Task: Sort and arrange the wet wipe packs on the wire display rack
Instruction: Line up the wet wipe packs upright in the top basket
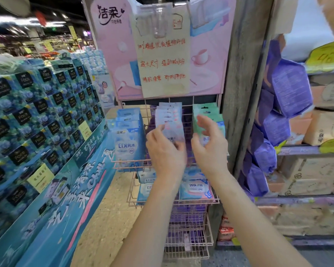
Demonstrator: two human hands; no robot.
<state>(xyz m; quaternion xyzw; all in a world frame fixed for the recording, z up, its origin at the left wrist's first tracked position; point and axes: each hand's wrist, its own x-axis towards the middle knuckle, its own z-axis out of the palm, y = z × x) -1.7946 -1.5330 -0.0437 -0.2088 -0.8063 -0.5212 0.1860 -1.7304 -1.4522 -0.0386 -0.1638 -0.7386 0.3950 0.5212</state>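
At the centre of the frame stands the pink wire rack [121, 167], its top basket holding three rows of upright wet wipe packs: blue packs [127, 139] on the left, pale lilac packs [169, 114] in the middle and green packs [205, 112] on the right. The left hand [165, 152] grips the front lilac pack [172, 130] of the middle row, fingers curled round its lower part. The right hand [208, 144] is just right of it, in front of the green row, fingers apart and loosely bent, holding nothing; whether they touch the green pack I cannot tell. A basket lower down holds flat packs marked 999 [196, 187]. Above the rack hangs a pink sign [114, 54] with a handwritten paper notice [162, 60].
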